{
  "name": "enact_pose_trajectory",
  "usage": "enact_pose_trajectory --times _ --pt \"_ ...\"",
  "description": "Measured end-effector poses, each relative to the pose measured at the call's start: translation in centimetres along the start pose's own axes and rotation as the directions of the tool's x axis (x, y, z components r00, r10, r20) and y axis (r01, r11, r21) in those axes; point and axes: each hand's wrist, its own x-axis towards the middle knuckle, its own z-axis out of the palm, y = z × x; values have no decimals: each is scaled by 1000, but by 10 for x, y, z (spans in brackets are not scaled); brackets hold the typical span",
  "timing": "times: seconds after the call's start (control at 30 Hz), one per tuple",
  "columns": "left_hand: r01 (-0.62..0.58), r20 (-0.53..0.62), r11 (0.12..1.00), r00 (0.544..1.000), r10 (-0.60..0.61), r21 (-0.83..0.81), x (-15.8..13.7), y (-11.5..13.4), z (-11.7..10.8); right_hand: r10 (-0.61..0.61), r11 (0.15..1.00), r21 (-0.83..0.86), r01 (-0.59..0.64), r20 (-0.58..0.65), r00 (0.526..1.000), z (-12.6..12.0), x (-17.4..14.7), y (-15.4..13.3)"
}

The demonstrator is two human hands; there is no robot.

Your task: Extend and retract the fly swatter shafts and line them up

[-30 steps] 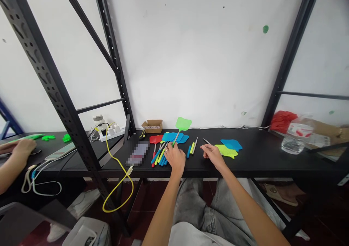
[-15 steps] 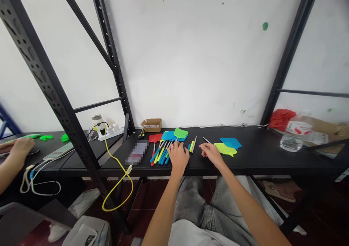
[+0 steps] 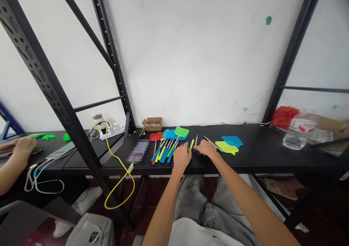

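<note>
My left hand (image 3: 182, 156) is closed at the right side of a group of fly swatters. A blue handle (image 3: 187, 144) shows at its fingertips, mostly hidden. Just right of it lies a yellow-green handle (image 3: 192, 144). My right hand (image 3: 206, 148) is closed, its fingers pointing left at the lower end of a thin metal rod (image 3: 196, 140); its fingertips are partly hidden. Among the fly swatters are a red head (image 3: 156, 137), a blue head (image 3: 169, 134) and a green head (image 3: 181, 131). Right of my hands, a yellow-green head (image 3: 227, 148) overlaps a blue swatter head (image 3: 232, 141).
A second metal rod (image 3: 212, 143) lies behind my right hand. Left are a blurred phone (image 3: 138, 151) on a yellow cable (image 3: 120, 162) and a small cardboard box (image 3: 152, 124). A water bottle (image 3: 299, 133) stands right. Another person's hand (image 3: 25, 149) works far left.
My right hand has moved left, to the metal rod beside the yellow-green handle. My left hand has shifted slightly right and curled, baring more of the swatter handles.
</note>
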Motion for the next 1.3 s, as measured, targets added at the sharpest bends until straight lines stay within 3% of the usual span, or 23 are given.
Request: enact_pose_trajectory --times 0.13,0.2,0.33,0.47,0.67,0.77,1.0,1.3 --pt "4 -29 1000 1000 -5 -30 1 -1 1 -11 998 61 10 10 1000 0 3 2" --pt "11 -43 999 999 -13 -49 1 -2 0 0 974 227 2 -6 1000 0 2 7" --pt "22 -29 994 999 -26 -111 3 -3 -3 26 807 590 -20 -2 1000 0 -2 22" --pt "21 -5 981 1000 -22 -195 6 -6 -6 4 699 715 22 -34 999 0 -8 31" --pt "-5 -11 965 1000 3 -261 6 -8 -7 13 412 910 33 -43 999 0 -9 33" --pt "-9 -14 962 1000 5 -274 5 -8 -7 8 342 939 46 -52 999 -1 -10 33" --pt "2 1 965 1000 -1 -263 6 -7 -9 -91 300 950 88 -64 994 -7 -20 27" --pt "-16 11 974 1000 19 -225 5 -8 -8 -88 322 943 82 -56 995 -3 -17 26"
